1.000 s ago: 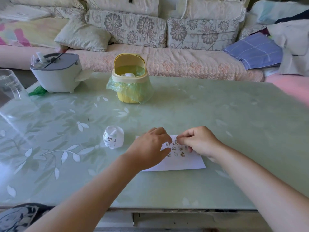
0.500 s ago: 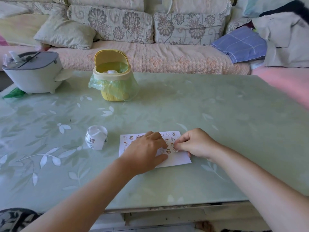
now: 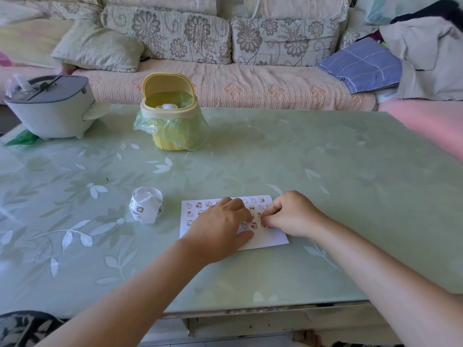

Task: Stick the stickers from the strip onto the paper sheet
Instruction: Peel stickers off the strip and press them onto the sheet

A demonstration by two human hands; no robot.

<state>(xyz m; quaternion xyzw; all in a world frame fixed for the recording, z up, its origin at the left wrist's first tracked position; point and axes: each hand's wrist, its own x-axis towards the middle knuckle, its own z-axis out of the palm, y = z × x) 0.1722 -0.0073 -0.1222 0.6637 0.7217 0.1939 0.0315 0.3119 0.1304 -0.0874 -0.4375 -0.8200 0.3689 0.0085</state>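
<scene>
A white paper sheet (image 3: 269,237) lies on the green table, near the front edge, with several small cartoon stickers in rows on it. My left hand (image 3: 220,227) lies flat on the sheet's middle and hides part of the rows. My right hand (image 3: 292,214) is curled at the sheet's right side, its fingertips pressed down on a sticker (image 3: 263,224) at the end of a row. The curled white sticker strip (image 3: 146,205) stands on the table to the left of the sheet, apart from both hands.
A yellow mini bin (image 3: 170,116) with a green bag stands at the back middle of the table (image 3: 325,171). A grey-lidded white appliance (image 3: 48,107) sits at the back left. A sofa with cushions and folded cloths runs behind.
The camera has shifted, so the whole scene sits differently in view. My right hand's fingertips have moved down to a lower row of stickers. My left hand stays on the sheet.
</scene>
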